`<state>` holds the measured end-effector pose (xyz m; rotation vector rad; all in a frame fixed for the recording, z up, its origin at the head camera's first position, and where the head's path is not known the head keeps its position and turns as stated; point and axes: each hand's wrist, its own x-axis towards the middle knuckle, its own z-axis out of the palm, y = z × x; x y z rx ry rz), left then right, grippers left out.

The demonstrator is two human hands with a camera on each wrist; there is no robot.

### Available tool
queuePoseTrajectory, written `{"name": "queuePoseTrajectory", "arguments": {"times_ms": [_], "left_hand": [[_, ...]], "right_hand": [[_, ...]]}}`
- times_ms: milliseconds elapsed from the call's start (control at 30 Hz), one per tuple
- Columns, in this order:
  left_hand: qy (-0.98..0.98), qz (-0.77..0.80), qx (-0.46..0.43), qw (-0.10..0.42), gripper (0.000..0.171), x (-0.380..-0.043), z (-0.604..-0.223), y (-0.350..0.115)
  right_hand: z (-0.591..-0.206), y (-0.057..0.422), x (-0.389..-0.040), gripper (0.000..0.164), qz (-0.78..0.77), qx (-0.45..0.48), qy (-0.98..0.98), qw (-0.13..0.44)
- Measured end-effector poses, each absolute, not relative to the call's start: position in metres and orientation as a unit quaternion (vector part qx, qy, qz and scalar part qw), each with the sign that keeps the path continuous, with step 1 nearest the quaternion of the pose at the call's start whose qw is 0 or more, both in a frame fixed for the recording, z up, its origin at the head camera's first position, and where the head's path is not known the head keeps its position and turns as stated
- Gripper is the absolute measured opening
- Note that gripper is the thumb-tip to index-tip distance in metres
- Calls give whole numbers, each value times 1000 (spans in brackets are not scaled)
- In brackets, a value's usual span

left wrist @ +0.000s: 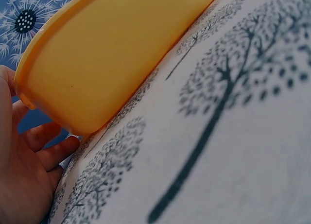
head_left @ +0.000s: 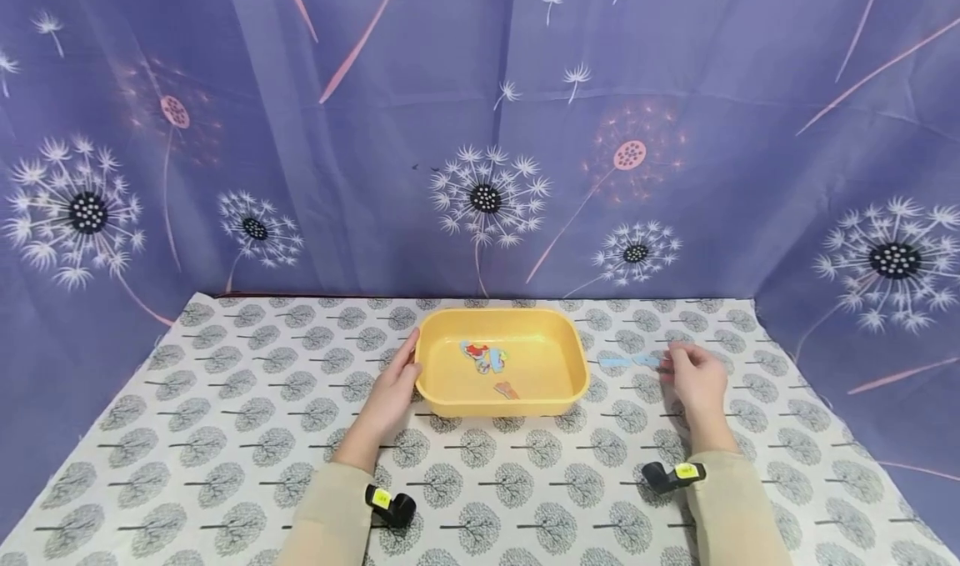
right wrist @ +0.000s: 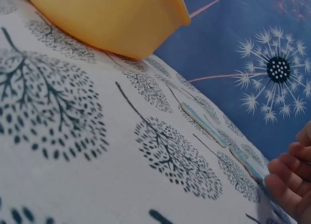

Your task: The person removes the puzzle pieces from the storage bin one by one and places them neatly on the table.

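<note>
A shallow yellow plastic basin [head_left: 502, 406] stands on the patterned cloth in the head view. My left hand [head_left: 393, 387] grips its left end, thumb at the rim and the other fingers against the outer wall. Inside lie several small flat picture pieces [head_left: 491, 361], red, blue and green, with an orange-brown one [head_left: 506, 390] nearer the front. To the right of the basin, two thin light-blue flat pieces [head_left: 615, 362] lie end to end on the cloth. My right hand [head_left: 699, 376] is at their right end, fingers loosely bent, fingertips right at the farther piece [right wrist: 245, 163].
A white cloth [head_left: 292, 445] printed with grey trees covers the table. Behind and at both sides hangs a blue-purple curtain [head_left: 405, 132] with dandelion prints. Each wrist wears a small black camera [head_left: 390, 508] with a yellow label.
</note>
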<state>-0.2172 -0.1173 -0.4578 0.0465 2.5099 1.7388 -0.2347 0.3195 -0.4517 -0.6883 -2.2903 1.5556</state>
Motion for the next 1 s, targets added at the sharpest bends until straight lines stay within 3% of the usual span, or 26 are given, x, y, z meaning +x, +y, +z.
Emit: {"name": "queuePoseTrajectory", "arguments": {"times_ms": [300, 600, 1000], "left_hand": [[826, 562, 16, 43, 51, -216, -462, -114], [829, 558, 25, 36, 52, -217, -463, -119], [820, 570, 28, 32, 53, -217, -460, -117]], "right_hand": [[-437, 306, -233, 45, 562, -173, -800, 122], [-411, 289, -236, 50, 519, -41, -853, 35], [-389, 260, -241, 40, 451, 63, -890, 22]]}}
